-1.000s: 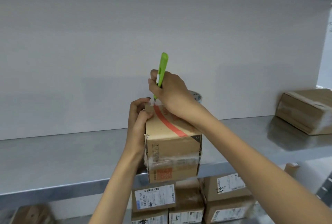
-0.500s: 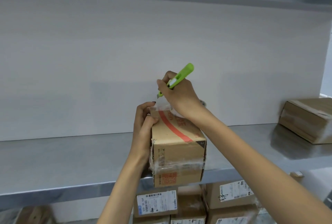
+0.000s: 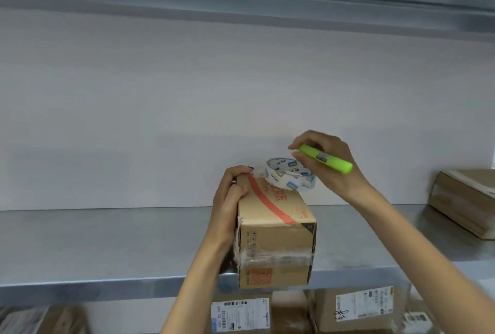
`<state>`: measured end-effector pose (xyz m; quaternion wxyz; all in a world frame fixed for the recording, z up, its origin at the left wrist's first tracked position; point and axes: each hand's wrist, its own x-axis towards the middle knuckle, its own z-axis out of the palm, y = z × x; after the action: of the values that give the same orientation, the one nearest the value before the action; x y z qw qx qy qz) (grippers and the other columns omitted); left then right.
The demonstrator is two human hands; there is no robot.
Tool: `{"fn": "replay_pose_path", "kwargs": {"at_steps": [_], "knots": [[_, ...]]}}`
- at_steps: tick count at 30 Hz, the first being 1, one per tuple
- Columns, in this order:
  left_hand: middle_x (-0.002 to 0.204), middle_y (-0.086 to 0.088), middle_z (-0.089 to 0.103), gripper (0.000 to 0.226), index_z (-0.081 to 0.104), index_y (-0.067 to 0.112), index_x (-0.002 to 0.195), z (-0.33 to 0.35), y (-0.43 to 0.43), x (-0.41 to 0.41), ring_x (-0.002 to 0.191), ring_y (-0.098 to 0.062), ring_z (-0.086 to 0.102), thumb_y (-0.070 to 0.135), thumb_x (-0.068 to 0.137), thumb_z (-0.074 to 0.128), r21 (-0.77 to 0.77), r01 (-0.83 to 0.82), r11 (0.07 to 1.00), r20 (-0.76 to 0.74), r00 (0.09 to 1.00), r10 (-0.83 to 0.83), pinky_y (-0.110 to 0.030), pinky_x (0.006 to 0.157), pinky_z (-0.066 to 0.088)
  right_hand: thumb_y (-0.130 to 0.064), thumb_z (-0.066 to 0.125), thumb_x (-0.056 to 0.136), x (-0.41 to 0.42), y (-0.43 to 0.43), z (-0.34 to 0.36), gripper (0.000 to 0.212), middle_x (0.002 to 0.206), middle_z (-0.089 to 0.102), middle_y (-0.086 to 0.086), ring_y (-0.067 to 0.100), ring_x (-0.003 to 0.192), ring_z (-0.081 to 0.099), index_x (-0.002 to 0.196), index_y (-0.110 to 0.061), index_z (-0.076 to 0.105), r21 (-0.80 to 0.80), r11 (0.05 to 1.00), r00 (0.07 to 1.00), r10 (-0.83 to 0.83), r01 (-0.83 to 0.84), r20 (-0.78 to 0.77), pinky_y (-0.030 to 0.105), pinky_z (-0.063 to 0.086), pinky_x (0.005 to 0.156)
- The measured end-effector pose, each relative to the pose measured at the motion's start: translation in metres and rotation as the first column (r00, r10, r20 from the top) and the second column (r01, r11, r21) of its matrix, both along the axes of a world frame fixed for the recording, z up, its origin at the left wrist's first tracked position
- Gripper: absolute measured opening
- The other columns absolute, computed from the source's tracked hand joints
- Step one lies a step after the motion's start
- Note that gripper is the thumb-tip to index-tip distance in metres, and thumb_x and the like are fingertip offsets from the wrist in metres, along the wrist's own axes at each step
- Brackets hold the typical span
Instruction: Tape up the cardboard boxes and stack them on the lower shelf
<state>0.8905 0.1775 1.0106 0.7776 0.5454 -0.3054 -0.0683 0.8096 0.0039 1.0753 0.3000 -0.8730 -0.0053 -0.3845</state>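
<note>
Head view: left hand (image 3: 230,199) grips the box (image 3: 276,232) at its far-left corner; right hand (image 3: 332,170), holding the cutter (image 3: 325,159), is just above the tape roll (image 3: 290,176).

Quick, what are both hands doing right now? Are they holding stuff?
Left hand: fingers curled round the cardboard box at its top corner, gripping it.
Right hand: closed round the green cutter, by the tape roll.

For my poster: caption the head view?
Left hand grips the cardboard box; right hand holds a green cutter beside the tape roll.
</note>
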Motion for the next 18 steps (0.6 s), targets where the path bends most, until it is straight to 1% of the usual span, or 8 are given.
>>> {"fn": "replay_pose_path", "kwargs": {"at_steps": [3, 6, 8, 10, 12, 14, 16, 18], "knots": [[0.093, 0.004, 0.055, 0.037, 0.052, 0.002, 0.104, 0.004, -0.001, 0.000, 0.068, 0.007, 0.056, -0.020, 0.086, 0.029, 0.054, -0.012, 0.998, 0.006, 1.000, 0.011, -0.008, 0.058, 0.043, -0.010, 0.065, 0.090, -0.006, -0.013, -0.008, 0.008, 0.089, 0.070, -0.002, 0.011, 0.080, 0.062, 0.093, -0.017, 0.068, 0.002, 1.000, 1.000, -0.006, 0.006, 0.002, 0.020, 0.046, 0.065], [0.090, 0.005, 0.053, 0.038, 0.050, -0.001, 0.105, 0.008, -0.002, 0.000, 0.059, 0.016, 0.054, -0.023, 0.085, 0.027, 0.072, -0.012, 0.997, 0.013, 1.000, 0.011, -0.004, 0.055, 0.040, -0.002, 0.063, 0.089, -0.011, -0.029, -0.017, 0.013, 0.090, 0.068, 0.002, 0.015, 0.079, 0.062, 0.094, -0.013, 0.068, -0.106, 0.985, 0.990, -0.128, 0.133, 0.053, 0.021, 0.044, 0.068], [0.090, 0.004, 0.053, 0.038, 0.050, -0.002, 0.105, 0.008, -0.002, -0.002, 0.059, 0.017, 0.054, -0.023, 0.085, 0.026, 0.070, -0.007, 0.998, 0.014, 1.000, 0.006, -0.004, 0.055, 0.040, 0.003, 0.061, 0.087, -0.011, -0.037, -0.033, 0.016, 0.091, 0.065, 0.010, 0.020, 0.079, 0.061, 0.094, -0.009, 0.068, -0.180, 0.960, 0.973, -0.226, 0.215, -0.040, 0.026, 0.044, 0.069], [0.091, 0.005, 0.054, 0.038, 0.050, -0.002, 0.106, 0.006, -0.002, -0.002, 0.060, 0.017, 0.055, -0.022, 0.086, 0.026, 0.072, -0.014, 0.997, 0.015, 1.000, 0.013, -0.004, 0.055, 0.040, 0.006, 0.060, 0.086, -0.008, -0.039, -0.055, 0.022, 0.096, 0.060, 0.013, 0.020, 0.081, 0.060, 0.098, -0.010, 0.067, -0.201, 0.953, 0.938, -0.268, 0.226, -0.218, 0.022, 0.042, 0.068], [0.092, 0.004, 0.054, 0.038, 0.049, -0.002, 0.107, 0.007, -0.002, -0.002, 0.060, 0.016, 0.056, -0.023, 0.086, 0.025, 0.065, -0.007, 0.998, 0.005, 1.000, 0.007, -0.005, 0.055, 0.041, 0.003, 0.061, 0.086, -0.002, -0.038, -0.076, 0.029, 0.104, 0.057, 0.011, 0.024, 0.095, 0.058, 0.112, -0.010, 0.066, -0.278, 0.938, 0.896, -0.294, 0.205, -0.333, 0.024, 0.042, 0.077], [0.092, 0.003, 0.054, 0.038, 0.049, -0.003, 0.107, 0.008, -0.002, -0.002, 0.061, 0.015, 0.056, -0.023, 0.085, 0.025, 0.063, -0.002, 0.998, -0.003, 1.000, 0.003, -0.005, 0.056, 0.042, -0.005, 0.061, 0.088, 0.002, -0.034, -0.088, 0.036, 0.111, 0.056, 0.006, 0.022, 0.105, 0.054, 0.122, -0.014, 0.063, -0.309, 0.929, 0.885, -0.309, 0.203, -0.348, 0.028, 0.044, 0.086], [0.092, 0.002, 0.053, 0.038, 0.049, -0.003, 0.107, 0.008, -0.002, -0.002, 0.061, 0.015, 0.057, -0.023, 0.085, 0.025, 0.058, -0.003, 0.998, -0.009, 1.000, 0.003, -0.005, 0.056, 0.042, -0.011, 0.061, 0.089, 0.005, -0.030, -0.093, 0.039, 0.116, 0.057, 0.001, 0.019, 0.110, 0.049, 0.127, -0.020, 0.060, -0.355, 0.913, 0.885, -0.324, 0.200, -0.334, 0.029, 0.043, 0.087], [0.093, 0.002, 0.053, 0.037, 0.048, -0.004, 0.107, 0.007, -0.002, -0.001, 0.061, 0.014, 0.057, -0.023, 0.086, 0.025, 0.060, 0.000, 0.998, -0.005, 1.000, 0.000, -0.006, 0.056, 0.042, -0.012, 0.058, 0.090, 0.008, -0.027, -0.097, 0.035, 0.118, 0.059, 0.000, 0.019, 0.111, 0.048, 0.124, -0.021, 0.062, -0.419, 0.895, 0.873, -0.319, 0.150, -0.369, 0.028, 0.042, 0.084]]}}
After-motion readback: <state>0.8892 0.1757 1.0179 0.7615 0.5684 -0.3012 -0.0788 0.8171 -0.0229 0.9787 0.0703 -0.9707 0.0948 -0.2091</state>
